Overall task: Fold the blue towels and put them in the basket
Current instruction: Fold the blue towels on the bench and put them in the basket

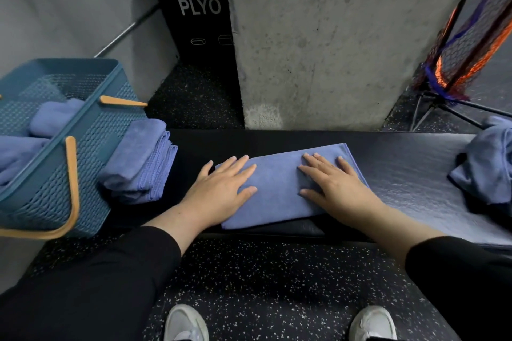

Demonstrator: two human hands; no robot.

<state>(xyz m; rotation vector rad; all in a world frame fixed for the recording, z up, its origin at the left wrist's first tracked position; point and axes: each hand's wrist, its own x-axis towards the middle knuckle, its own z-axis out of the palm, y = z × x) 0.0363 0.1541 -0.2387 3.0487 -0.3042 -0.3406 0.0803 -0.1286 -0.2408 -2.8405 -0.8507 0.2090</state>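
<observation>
Towel (279,188) lies half-folded on the desk (401,163); left hand (221,188) and right hand (336,185) press flat, fingers spread. Smooth outward before folding again.

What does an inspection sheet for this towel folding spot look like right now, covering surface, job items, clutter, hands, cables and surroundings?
Surface: black bench, dark and slightly glossy.
Job's things: folded towel flat at centre; stack of folded towels beside the basket, which already holds towels; unfolded towels heaped at right.
Clutter: nothing seen.
Hands: left hand and right hand press flat on the centre towel, fingers straight.
Cables: nothing seen.
Surroundings: concrete pillar, PLYO box, netted stand, speckled floor.
</observation>
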